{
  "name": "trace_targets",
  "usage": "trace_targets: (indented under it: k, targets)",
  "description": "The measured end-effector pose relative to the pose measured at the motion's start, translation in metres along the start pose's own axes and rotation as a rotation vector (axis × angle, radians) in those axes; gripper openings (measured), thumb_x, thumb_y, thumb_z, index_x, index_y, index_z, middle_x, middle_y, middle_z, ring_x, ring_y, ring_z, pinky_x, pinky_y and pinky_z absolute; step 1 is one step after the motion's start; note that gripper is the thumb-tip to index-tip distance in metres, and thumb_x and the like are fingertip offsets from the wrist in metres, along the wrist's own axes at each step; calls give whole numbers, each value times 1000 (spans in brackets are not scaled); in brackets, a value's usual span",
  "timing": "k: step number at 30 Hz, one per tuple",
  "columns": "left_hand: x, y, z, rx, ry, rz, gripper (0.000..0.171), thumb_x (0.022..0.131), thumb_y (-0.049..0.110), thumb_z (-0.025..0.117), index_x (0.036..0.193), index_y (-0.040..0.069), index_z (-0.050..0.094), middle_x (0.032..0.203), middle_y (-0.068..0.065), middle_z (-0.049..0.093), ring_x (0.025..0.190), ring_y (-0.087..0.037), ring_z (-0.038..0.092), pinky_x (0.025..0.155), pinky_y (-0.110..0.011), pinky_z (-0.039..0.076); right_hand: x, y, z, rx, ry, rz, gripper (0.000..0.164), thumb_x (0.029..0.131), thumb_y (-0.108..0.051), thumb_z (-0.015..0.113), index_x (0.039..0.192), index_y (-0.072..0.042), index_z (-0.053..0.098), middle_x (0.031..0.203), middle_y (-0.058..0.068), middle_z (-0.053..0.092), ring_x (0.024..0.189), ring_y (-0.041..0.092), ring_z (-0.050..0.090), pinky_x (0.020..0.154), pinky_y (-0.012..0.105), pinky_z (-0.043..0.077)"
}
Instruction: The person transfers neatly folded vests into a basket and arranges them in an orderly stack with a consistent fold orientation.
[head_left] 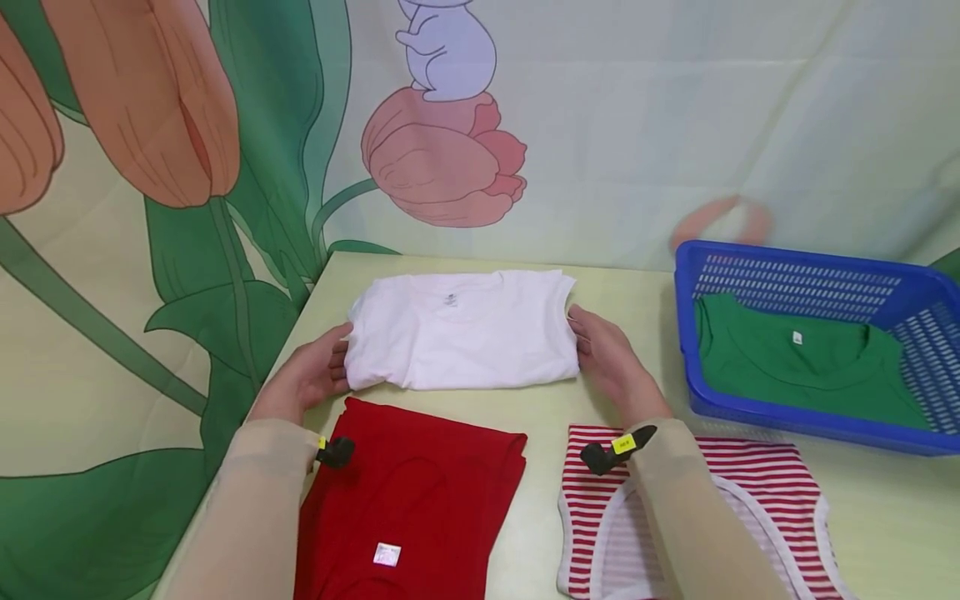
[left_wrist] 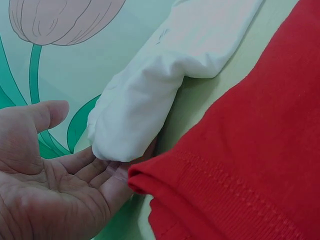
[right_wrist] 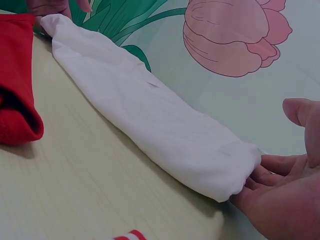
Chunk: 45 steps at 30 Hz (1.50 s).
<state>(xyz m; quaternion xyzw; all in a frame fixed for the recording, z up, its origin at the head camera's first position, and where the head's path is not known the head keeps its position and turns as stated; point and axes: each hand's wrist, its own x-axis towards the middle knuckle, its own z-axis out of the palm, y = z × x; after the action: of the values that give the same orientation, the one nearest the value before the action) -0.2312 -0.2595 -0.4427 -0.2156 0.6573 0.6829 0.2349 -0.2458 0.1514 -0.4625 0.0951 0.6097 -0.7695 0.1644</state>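
A folded white shirt (head_left: 465,333) lies across the back of the table, its neckline and small printed mark facing up. At its left end is my left hand (head_left: 311,371), palm turned inward, thumb standing apart; in the left wrist view the straight fingers (left_wrist: 90,172) reach under the folded edge. My right hand (head_left: 609,360) touches the opposite end in the same way. Its fingertips pass beneath the cloth in the right wrist view, with the thumb (right_wrist: 299,111) raised off it. The undersides of the fingers' tips are hidden by the shirt.
A folded red shirt (head_left: 420,492) lies in front at left, close to the white one. Under my right forearm is a red-and-white striped garment (head_left: 757,462). A blue basket (head_left: 686,333) holding a green shirt (head_left: 810,350) stands at right. A printed curtain (head_left: 615,150) hangs behind the table.
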Motion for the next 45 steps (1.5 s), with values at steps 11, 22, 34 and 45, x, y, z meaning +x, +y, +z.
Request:
trace_targets:
  k: [11, 22, 34, 45]
  targets:
    - [7, -2, 10, -1, -3, -15, 82, 112, 49, 45, 168, -2, 13, 141, -12, 46, 116, -20, 52, 85, -24, 55, 3, 6, 1, -5, -53, 19, 65, 115, -36, 44, 167, 0, 27, 171, 16, 32, 149, 23, 39, 128, 39, 30]
    - [16, -2, 21, -73, -15, -42, 89, 110, 47, 51, 171, 8, 0, 167, -16, 27, 141, -26, 40, 124, -42, 39, 7, 3, 13, -82, -56, 56, 74, 113, -35, 50, 169, 1, 18, 176, 9, 17, 157, 22, 24, 132, 41, 21]
    - [20, 3, 30, -60, 61, -71, 93, 107, 45, 61, 172, 11, 5, 168, -15, 29, 145, -29, 39, 125, -43, 38, 17, 9, 15, -257, -11, 59, 58, 109, -38, 60, 147, 5, 50, 125, 11, 63, 107, 19, 64, 100, 34, 55]
    - [20, 1, 28, 77, 196, -41, 83, 106, 44, 63, 166, 1, 25, 146, -13, 45, 122, -24, 50, 101, -31, 51, 20, 11, 16, -431, 77, -9, 40, 108, -29, 63, 135, 1, 63, 116, 13, 68, 93, 20, 65, 81, 28, 58]
